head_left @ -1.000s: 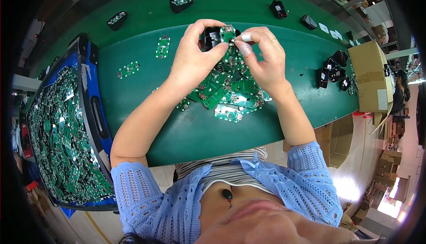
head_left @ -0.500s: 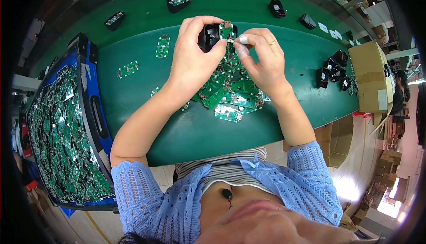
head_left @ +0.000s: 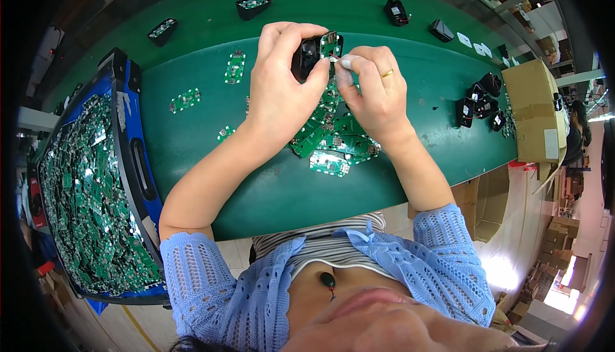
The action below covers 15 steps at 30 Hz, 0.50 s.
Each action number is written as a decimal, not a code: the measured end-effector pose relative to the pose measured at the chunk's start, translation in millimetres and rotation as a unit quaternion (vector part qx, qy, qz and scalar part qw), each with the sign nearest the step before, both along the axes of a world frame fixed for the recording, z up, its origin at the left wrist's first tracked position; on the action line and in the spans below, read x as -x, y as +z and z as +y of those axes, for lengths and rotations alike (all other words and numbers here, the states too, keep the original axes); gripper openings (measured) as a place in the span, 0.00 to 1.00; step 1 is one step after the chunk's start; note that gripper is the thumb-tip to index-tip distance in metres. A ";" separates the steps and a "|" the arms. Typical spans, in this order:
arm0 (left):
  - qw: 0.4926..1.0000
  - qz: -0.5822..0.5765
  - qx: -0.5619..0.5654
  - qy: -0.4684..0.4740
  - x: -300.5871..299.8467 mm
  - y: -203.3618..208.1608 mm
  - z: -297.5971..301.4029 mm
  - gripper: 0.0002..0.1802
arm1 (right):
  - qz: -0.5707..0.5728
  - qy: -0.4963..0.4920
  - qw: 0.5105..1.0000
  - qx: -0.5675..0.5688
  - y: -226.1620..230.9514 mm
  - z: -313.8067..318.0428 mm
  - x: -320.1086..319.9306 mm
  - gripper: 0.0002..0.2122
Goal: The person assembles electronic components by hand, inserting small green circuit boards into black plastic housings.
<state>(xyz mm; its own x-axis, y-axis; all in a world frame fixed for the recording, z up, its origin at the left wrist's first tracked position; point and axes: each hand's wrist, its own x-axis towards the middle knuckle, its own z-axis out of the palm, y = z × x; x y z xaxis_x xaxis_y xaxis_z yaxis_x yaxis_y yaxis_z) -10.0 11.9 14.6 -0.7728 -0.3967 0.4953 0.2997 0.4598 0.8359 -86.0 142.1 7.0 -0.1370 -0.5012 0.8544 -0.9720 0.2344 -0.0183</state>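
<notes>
My left hand (head_left: 285, 80) is closed around a black plastic housing (head_left: 305, 59) and a green circuit board (head_left: 330, 43), which stands up beside it. The thumb presses near the board's lower end. Against that end my right hand (head_left: 378, 86) pinches a small white connector (head_left: 334, 59) with what looks like a thin reddish wire. White covers wrap its thumb and index fingertip, and a ring sits on one finger. Directly under both hands lies a loose heap of green circuit boards (head_left: 330, 162), partly hidden by my fingers and wrists.
Single boards (head_left: 235, 67) lie left of the heap. A blue crate (head_left: 138, 153) full of boards stands at the left. Black housings (head_left: 474, 105) cluster at the right before a cardboard box (head_left: 533, 112). More housings (head_left: 254, 6) sit on the green belt (head_left: 327, 0) beyond.
My right hand has shifted slightly left and closer to the board. The board and housing have tilted in my left hand. Housings on the far belt have drifted a little left.
</notes>
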 end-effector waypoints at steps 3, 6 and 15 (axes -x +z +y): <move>1.000 0.025 0.005 0.005 -0.7 -0.9 -0.2 0.17 | -0.005 0.019 1.000 0.012 -1.4 0.0 1.9 0.11; 0.999 0.035 0.003 0.000 -0.5 -2.5 -3.5 0.17 | -0.002 0.030 1.000 0.002 -0.6 0.4 0.9 0.11; 1.000 0.011 -0.011 -0.015 -0.2 0.3 -2.6 0.17 | -0.023 0.033 0.999 0.026 0.7 2.2 1.7 0.12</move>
<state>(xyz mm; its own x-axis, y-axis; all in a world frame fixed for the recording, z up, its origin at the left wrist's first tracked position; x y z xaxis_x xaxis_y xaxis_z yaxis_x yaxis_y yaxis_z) -9.8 9.2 15.0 -0.7739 -0.3845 0.5032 0.3309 0.4320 0.8390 -87.8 144.3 7.7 -0.1440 -0.4665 0.8727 -0.9833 0.1667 -0.0732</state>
